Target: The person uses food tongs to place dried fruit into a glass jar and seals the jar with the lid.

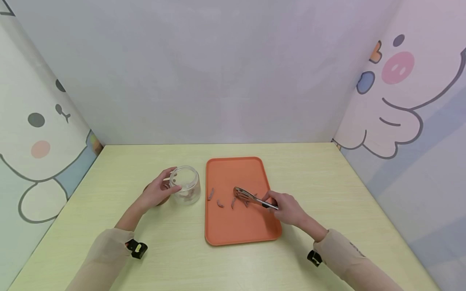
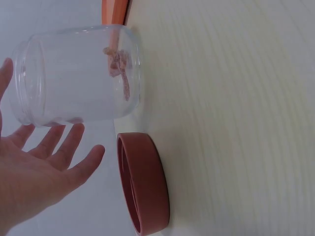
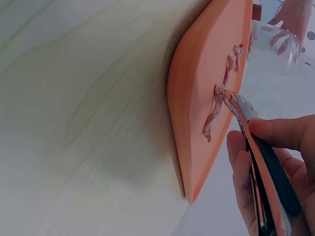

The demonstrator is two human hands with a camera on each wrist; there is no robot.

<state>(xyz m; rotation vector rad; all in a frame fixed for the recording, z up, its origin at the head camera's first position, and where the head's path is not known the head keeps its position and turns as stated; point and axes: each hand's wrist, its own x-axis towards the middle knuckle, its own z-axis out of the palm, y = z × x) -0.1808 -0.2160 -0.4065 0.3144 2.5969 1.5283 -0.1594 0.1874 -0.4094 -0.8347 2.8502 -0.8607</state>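
My left hand (image 1: pixel 157 192) holds a clear jar (image 1: pixel 190 194) near its mouth, thumb on one side and fingers on the other. The jar stands upright on the table left of the tray, a few reddish-brown dried strips (image 2: pixel 120 66) at its bottom. In my right hand (image 1: pixel 289 208) is a pair of metal tongs (image 1: pixel 251 197) with dark grips, held between thumb and fingers. The tongs' tips are down at a wrinkled reddish strip (image 3: pixel 212 115) on the orange tray (image 1: pixel 236 226). Other strips (image 1: pixel 220 203) lie scattered across the tray's middle and left.
A reddish-brown round lid (image 2: pixel 147 182) lies on the table under my left hand, beside the jar. The pale wooden table (image 1: pixel 320 178) extends around the tray. A plain wall (image 1: pixel 225 81) rises behind, with cartoon-printed panels (image 1: pixel 400 93) at both sides.
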